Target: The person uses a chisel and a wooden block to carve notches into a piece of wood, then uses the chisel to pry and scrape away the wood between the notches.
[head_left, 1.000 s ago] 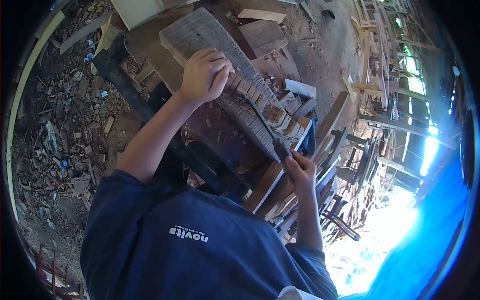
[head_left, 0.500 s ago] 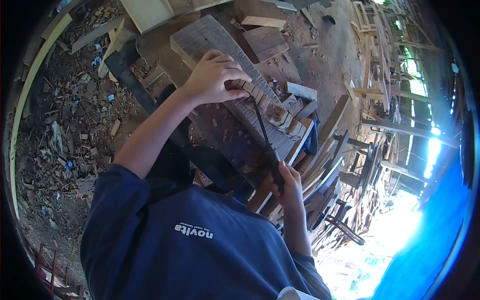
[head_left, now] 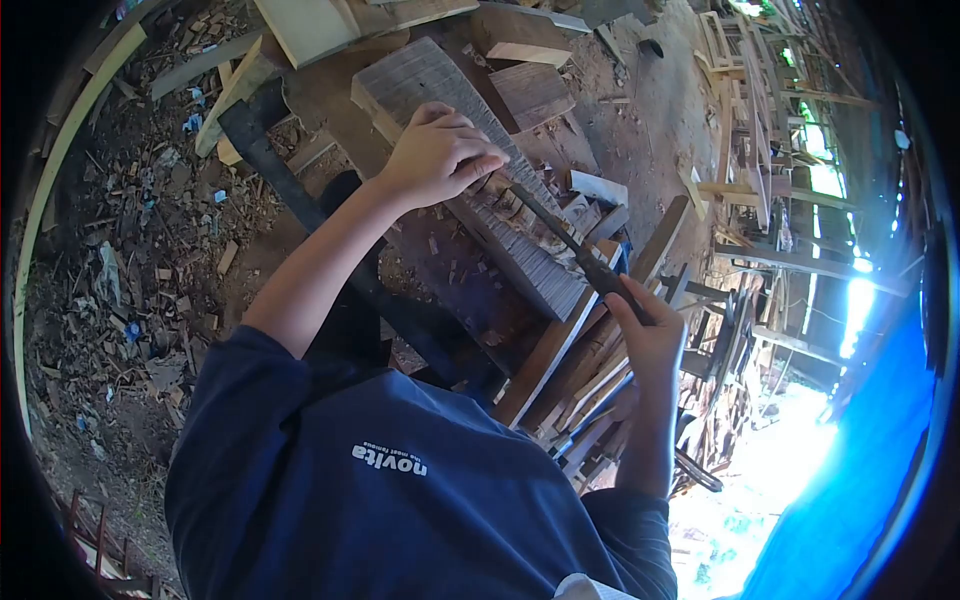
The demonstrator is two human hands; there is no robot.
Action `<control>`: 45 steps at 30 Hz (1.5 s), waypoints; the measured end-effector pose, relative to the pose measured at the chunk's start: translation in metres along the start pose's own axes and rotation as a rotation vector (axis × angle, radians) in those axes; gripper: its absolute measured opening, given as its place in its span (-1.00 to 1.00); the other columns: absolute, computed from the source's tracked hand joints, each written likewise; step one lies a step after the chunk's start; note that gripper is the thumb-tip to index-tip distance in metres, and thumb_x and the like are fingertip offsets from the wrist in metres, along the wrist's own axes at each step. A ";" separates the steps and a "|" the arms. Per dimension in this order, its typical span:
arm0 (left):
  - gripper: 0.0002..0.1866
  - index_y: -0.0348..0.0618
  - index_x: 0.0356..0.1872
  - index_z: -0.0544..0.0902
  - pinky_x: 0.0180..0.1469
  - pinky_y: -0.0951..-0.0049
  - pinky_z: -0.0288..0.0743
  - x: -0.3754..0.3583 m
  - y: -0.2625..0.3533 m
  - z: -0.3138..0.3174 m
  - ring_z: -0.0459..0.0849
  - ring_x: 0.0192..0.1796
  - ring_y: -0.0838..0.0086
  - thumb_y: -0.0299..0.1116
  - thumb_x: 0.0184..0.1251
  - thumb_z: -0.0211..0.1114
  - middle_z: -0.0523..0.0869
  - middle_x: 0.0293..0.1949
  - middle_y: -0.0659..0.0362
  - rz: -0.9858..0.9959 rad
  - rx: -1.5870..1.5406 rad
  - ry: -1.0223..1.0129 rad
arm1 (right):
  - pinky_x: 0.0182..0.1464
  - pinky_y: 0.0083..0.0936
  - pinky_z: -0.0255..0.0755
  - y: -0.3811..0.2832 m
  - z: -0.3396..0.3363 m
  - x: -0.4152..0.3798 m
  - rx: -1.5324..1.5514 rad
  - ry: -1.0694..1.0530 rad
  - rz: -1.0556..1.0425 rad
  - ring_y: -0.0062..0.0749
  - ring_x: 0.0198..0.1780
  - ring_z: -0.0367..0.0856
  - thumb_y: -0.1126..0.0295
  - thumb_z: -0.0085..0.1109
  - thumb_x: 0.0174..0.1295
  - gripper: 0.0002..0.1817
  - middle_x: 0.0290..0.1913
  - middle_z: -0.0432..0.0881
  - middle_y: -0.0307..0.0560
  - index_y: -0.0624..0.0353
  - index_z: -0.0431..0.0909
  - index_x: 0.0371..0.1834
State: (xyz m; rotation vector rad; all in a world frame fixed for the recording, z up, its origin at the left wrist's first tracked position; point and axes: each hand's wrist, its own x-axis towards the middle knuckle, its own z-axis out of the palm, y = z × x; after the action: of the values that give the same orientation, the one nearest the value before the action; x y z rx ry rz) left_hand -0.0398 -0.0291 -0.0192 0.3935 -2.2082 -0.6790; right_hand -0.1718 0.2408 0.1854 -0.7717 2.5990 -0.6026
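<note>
Head view shows the long dark tool (head_left: 556, 225) slanting over the timber (head_left: 425, 80), its handle clamped in the right hand (head_left: 650, 326), tip near the left hand (head_left: 442, 157), whose hold I can't make out.

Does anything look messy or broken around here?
Yes! Wood scraps lie scattered over the ground on the left, with a crumpled blue bit among them. The big wooden block also looks rough and chipped near the long tool in the right hand.

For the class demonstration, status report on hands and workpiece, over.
Right hand grips long dark tool. Left hand at notched wooden beam, by tool's tip. Boards close by.
</note>
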 end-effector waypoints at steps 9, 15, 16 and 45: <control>-0.89 -0.06 -0.20 0.60 0.18 0.20 0.39 -0.004 -0.006 0.008 0.65 -0.01 0.27 -0.29 0.50 0.19 0.69 -0.17 0.20 -0.028 0.028 0.080 | 0.01 -0.52 0.59 -0.050 -0.033 0.029 -0.201 -0.121 -0.123 -0.49 -0.12 0.78 0.27 0.53 0.19 -0.56 -0.09 0.83 0.03 0.22 0.74 0.10; -0.89 -0.08 -0.29 0.56 0.08 0.19 0.41 -0.005 -0.004 0.008 0.64 -0.10 0.22 -0.33 0.46 0.19 0.66 -0.26 0.18 -0.011 0.014 0.165 | -0.19 -0.59 0.51 -0.093 -0.043 0.046 -0.412 -0.152 -0.342 -0.60 -0.30 0.69 0.31 0.55 0.18 -0.58 -0.27 0.82 -0.03 0.27 0.75 0.07; -0.89 -0.08 -0.31 0.56 0.05 0.19 0.41 -0.005 -0.005 0.010 0.65 -0.14 0.22 -0.34 0.45 0.17 0.67 -0.29 0.18 0.003 -0.011 0.223 | -0.17 -0.58 0.52 -0.107 -0.043 0.048 -0.489 -0.169 -0.368 -0.57 -0.30 0.70 0.32 0.55 0.17 -0.59 -0.26 0.82 -0.01 0.28 0.75 0.05; -0.83 -0.12 -0.40 0.49 -0.16 0.24 0.44 -0.008 -0.012 0.031 0.63 -0.35 0.22 -0.39 0.42 0.01 0.70 -0.38 0.17 0.055 -0.016 0.454 | -0.39 -0.71 0.39 0.074 0.075 0.040 0.447 -0.027 0.285 -0.68 -0.47 0.58 0.43 0.54 0.16 -0.66 -0.36 0.77 -0.14 0.32 0.75 -0.01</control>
State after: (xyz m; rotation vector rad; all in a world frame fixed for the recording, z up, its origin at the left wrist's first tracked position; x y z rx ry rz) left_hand -0.0571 -0.0242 -0.0482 0.4300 -1.7750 -0.5176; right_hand -0.2008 0.2514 0.0775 -0.2604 2.3541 -1.0202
